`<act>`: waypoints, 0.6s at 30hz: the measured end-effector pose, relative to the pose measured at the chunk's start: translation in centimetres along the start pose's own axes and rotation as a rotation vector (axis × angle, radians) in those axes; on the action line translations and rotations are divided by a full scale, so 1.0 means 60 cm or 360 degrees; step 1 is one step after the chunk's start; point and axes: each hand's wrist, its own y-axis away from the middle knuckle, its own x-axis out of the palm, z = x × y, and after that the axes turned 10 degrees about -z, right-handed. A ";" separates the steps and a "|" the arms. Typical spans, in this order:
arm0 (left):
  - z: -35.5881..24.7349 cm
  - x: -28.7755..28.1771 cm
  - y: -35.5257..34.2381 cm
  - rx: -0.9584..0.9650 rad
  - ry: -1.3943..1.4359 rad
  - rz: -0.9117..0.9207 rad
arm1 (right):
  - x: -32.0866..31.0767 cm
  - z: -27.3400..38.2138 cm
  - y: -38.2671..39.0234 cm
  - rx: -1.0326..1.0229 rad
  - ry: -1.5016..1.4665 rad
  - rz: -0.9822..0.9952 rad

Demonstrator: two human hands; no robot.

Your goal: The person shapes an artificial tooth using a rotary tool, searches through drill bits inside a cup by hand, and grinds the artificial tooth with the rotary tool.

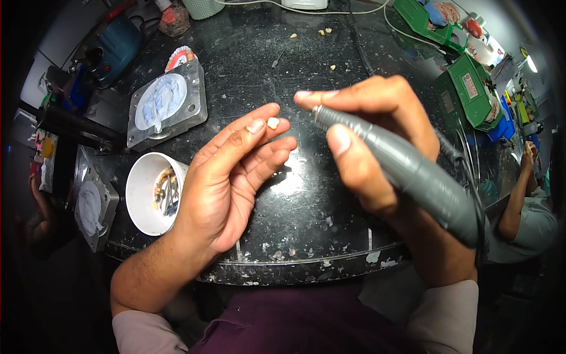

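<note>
My left hand (230,171) pinches a small cream-coloured artificial tooth (273,123) between thumb and fingertips, above the black bench. In my right hand (377,135) is a grey rotary handpiece (407,159), gripped around its body with the index finger stretched along the front. Its nose points toward the tooth, with a gap between them. Whether a bur sits in the nose I cannot make out. Beside my left wrist stands a white cup (137,194) with small metal burs and other bits inside. A cable runs along the handpiece's right side.
Left of my hands lies a metal flask half (197,112) with a pale blue mould; another flask half (91,206) is at the bench edge. A pink denture model (180,57) sits behind. Several loose teeth (322,33) lie far back. Green bins (469,88) stand right, near another person's arm (519,189).
</note>
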 end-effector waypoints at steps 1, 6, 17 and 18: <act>0.000 0.003 -0.001 0.0000 0.0001 0.0005 | -0.006 0.001 -0.006 0.0143 -0.0014 -0.0015; 0.011 0.009 -0.009 0.0517 -0.0848 -0.0010 | -0.019 -0.064 -0.032 0.0140 -0.0182 -0.0550; -0.023 -0.018 -0.037 0.1060 -0.1119 -0.0421 | -0.073 -0.133 -0.053 0.0542 -0.0234 -0.0935; -0.029 -0.023 -0.045 0.1073 -0.1121 -0.0415 | -0.080 -0.139 -0.053 0.0517 -0.0075 -0.0967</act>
